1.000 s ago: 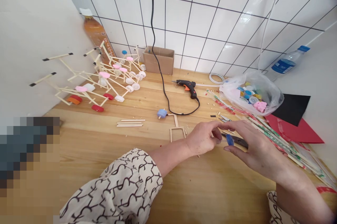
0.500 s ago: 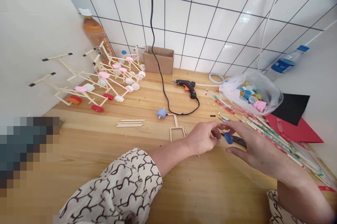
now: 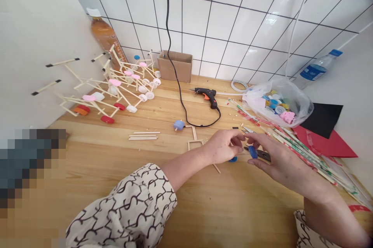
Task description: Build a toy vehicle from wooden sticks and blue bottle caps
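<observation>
Right of center in the frame, the right hand (image 3: pixel 281 166) pinches a blue bottle cap (image 3: pixel 253 152) between thumb and fingertips, just above black-handled pliers (image 3: pixel 262 155). The left hand (image 3: pixel 223 147), fingers curled together, sits just beside it over a second blue cap (image 3: pixel 232 159) and a thin wooden stick (image 3: pixel 216 168); whether it grips either, I cannot tell

The bottle cap (image 3: pixel 253 152) is solid blue. The sleeve (image 3: pixel 122 205) is cream with a black branching line pattern, and the worktop (image 3: pixel 233 209) is honey-yellow wood with lengthwise grain. The wall tiles (image 3: pixel 227 18) are white with black grout lines, and the glue gun (image 3: pixel 206 94) is black with an orange trigger.
</observation>
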Available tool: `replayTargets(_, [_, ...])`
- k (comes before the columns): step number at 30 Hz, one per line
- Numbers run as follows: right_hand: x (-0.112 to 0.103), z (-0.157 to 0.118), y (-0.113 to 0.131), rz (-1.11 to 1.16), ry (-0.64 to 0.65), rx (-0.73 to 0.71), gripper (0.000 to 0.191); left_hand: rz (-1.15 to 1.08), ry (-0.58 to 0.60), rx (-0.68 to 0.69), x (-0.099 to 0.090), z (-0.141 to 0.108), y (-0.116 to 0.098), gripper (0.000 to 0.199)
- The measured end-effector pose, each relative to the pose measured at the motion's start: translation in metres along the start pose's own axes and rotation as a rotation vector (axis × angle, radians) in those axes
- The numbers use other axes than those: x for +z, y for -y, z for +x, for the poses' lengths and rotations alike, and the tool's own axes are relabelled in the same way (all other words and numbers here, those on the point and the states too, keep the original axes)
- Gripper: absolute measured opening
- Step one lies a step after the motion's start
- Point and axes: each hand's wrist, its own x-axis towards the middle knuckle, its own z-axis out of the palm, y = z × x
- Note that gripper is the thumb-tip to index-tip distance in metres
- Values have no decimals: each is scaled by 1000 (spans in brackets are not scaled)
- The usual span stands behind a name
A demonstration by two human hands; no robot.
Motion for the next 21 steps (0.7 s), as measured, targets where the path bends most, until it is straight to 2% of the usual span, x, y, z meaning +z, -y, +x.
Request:
replayTargets(2, [1,-1,-1,-13,0,7,49,82,21,-16,-9,1,-3,26])
replayTargets(6, [3,-2,-3,-7,5,12,45,365,192,-42,-23,2,-8,35])
replayTargets(9, [4,-2,-4,6,10,6,45,598,275,-48,-24,2,-10,45])
replayTargets(12, [5,-2,-6,7,-4,-3,46,772,324,-57,-20,2,-8,40])
replayTargets(16, [5,-2,-6,7,-30,-11,44,838,333,-31,-15,1,-6,25])
replayTargets(21, [6,-1,-5,19,-55,-17,44,845,321,0,-12,0,-5,22])
